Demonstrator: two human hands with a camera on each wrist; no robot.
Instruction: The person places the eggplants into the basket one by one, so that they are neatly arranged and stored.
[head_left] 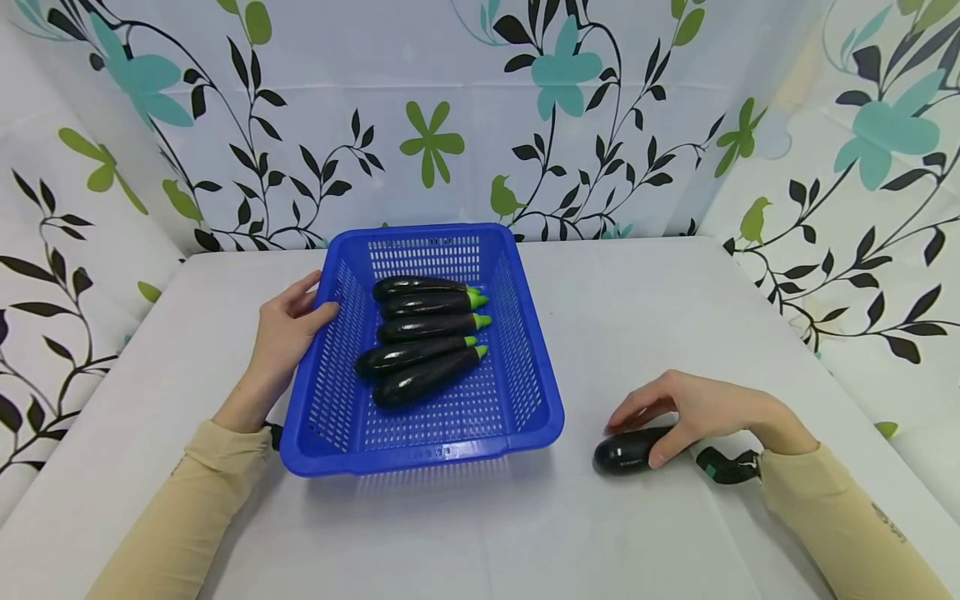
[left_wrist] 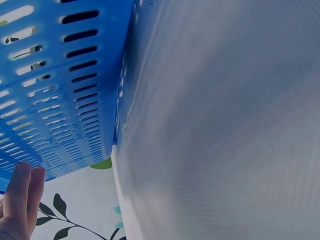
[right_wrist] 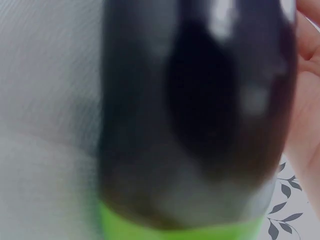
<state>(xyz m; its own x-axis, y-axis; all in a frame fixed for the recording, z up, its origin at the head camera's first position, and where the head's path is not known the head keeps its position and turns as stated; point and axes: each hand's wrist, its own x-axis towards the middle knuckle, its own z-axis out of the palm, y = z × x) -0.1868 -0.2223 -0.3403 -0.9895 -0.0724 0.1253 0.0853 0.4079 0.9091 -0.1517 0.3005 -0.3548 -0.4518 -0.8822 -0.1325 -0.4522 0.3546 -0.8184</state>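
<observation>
My left hand (head_left: pixel 283 340) grips the left rim of a blue plastic basket (head_left: pixel 423 454), thumb over the edge. Inside the basket lie several glossy dark eggplants (head_left: pixel 431 327), side by side, their green stem ends to the right. Over on the right, my right hand (head_left: pixel 701 408) holds another eggplant (head_left: pixel 624 452) at the white tabletop, thumb on the near side and fingers on the far side. That eggplant fills much of the right wrist view, its green cap (right_wrist: pixel 185 232) at the bottom. The left wrist view shows the basket's slotted wall (left_wrist: pixel 75 90) and two fingertips (left_wrist: pixel 22 182).
A white cloth covers the table (head_left: pixel 615 308). Behind it hangs a white curtain (head_left: pixel 465 67) printed with leaves, flowers and birds, which continues along both sides. A dark wrist strap (head_left: pixel 727 467) shows by the right sleeve.
</observation>
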